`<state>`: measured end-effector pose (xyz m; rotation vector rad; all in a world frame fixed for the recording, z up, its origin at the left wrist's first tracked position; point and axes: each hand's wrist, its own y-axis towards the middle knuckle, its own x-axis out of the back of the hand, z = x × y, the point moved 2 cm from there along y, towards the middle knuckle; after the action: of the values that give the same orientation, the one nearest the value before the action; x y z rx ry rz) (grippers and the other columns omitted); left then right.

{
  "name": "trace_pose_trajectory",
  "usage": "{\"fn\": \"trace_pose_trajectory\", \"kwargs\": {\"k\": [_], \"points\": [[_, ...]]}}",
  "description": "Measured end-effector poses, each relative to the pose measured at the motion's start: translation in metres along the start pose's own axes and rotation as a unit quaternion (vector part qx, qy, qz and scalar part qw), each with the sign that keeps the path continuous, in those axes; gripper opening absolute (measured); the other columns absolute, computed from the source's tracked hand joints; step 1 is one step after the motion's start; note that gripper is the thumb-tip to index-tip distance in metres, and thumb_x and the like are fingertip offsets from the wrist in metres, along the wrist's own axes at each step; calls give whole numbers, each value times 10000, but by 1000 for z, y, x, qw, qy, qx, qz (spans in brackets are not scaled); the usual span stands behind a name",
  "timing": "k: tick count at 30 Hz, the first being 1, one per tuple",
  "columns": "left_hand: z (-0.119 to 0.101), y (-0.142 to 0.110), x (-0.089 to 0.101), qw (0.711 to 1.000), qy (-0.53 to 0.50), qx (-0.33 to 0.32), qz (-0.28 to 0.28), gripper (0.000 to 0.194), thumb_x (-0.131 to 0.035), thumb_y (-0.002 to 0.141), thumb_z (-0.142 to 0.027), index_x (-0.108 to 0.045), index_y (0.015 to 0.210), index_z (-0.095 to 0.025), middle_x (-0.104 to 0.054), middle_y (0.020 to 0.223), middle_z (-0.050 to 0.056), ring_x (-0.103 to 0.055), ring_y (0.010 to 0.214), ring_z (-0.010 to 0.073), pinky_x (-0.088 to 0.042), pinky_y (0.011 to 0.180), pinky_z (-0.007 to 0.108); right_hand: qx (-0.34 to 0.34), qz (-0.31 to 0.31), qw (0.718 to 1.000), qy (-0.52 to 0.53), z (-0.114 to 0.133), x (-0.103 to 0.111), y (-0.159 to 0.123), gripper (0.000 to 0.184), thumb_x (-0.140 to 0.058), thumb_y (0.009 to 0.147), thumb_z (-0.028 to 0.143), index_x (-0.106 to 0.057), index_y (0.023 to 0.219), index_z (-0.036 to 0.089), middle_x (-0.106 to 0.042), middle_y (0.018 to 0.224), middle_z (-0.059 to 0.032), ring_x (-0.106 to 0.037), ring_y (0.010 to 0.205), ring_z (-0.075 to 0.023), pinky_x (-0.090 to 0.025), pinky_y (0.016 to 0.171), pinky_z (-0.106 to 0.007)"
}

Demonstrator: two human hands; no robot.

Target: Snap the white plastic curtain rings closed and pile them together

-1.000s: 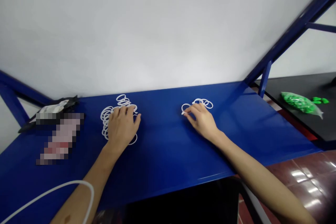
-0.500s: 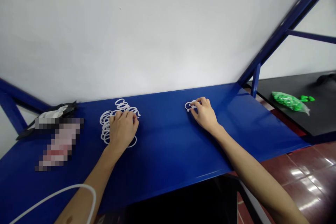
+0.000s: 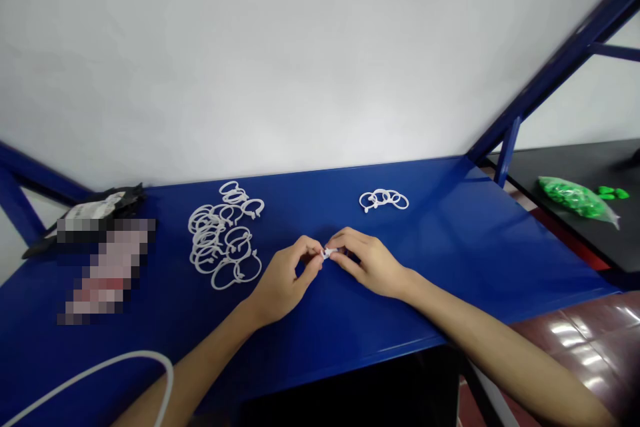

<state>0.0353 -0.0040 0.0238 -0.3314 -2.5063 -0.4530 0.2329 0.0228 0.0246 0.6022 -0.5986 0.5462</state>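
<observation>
My left hand (image 3: 283, 280) and my right hand (image 3: 365, 262) meet over the middle of the blue table (image 3: 450, 260). Their fingertips pinch one small white plastic ring (image 3: 329, 253) between them. Most of that ring is hidden by the fingers. A loose pile of several white rings (image 3: 221, 238) lies to the left of my left hand. A short row of white rings (image 3: 383, 200) lies farther back, to the right.
A black and white packet (image 3: 95, 208) and a blurred-out item (image 3: 103, 267) lie at the table's left end. A white tube (image 3: 100, 373) curves at the bottom left. A bag of green parts (image 3: 575, 197) lies on a black table (image 3: 590, 167) to the right.
Both hands have left their ring piles and come together at the table's middle, pinching one white ring between them. The pile at left and the row at right now lie uncovered.
</observation>
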Motion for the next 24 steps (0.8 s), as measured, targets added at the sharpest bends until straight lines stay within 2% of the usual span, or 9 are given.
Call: {"fn": "trace_pose_trajectory", "kwargs": {"k": [4, 7, 10, 13, 18, 21, 24], "points": [[6, -2, -3, 1000, -7, -2, -19, 110, -501, 996, -242, -603, 1029, -218, -714, 865, -13, -680, 760, 121, -537, 740, 257, -49, 1, 998, 45, 0, -1, -1, 149, -542, 1023, 292, -654, 1035, 195, -720, 967, -38, -677, 815, -146, -534, 753, -278], [8, -4, -7, 999, 9, -24, -24, 117, -503, 1000, -227, -617, 1026, -221, -734, 920, -2, -702, 815, 132, -548, 764, 261, -45, 10, 997, 58, 0, -3, 0, 172, -537, 1027, 301, -666, 983, 195, -720, 922, -31, -681, 821, -147, -521, 749, -264], [8, -6, -12, 997, 39, -52, -28, 133, -488, 999, -182, -613, 971, -217, -717, 878, -10, -691, 777, 122, -544, 730, 244, -26, 20, 998, 57, 0, -6, -1, 191, -528, 1033, 293, -667, 958, 186, -708, 891, -31, -669, 787, -139, -514, 731, -254], [6, -10, -16, 989, 90, -102, -53, 166, -458, 1001, -142, -599, 943, -207, -684, 823, -3, -658, 733, 126, -536, 689, 246, 2, 32, 999, 34, 3, -7, -3, 222, -497, 1046, 302, -657, 953, 179, -680, 859, -34, -637, 740, -136, -502, 696, -254], [0, -14, -20, 957, 163, -217, -100, 235, -404, 996, -74, -576, 888, -192, -629, 722, 4, -579, 665, 138, -528, 664, 259, 32, 27, 999, -5, 10, -9, -8, 273, -453, 1063, 337, -635, 935, 178, -650, 825, -37, -603, 706, -141, -490, 665, -260], [-2, -9, -16, 947, 192, -243, -86, 270, -394, 999, -79, -587, 851, -198, -641, 717, 9, -571, 663, 146, -534, 676, 272, 31, 24, 999, -11, 8, -10, -6, 278, -445, 1066, 344, -628, 935, 181, -654, 834, -35, -611, 717, -142, -494, 663, -258], [3, 1, 0, 945, 227, -232, -50, 215, -456, 1001, -149, -656, 944, -208, -718, 853, 33, -631, 811, 179, -544, 805, 331, 21, 1, 999, -39, 1, -10, 0, 246, -467, 1059, 347, -636, 976, 189, -683, 901, -45, -640, 809, -154, -517, 737, -274]]}}
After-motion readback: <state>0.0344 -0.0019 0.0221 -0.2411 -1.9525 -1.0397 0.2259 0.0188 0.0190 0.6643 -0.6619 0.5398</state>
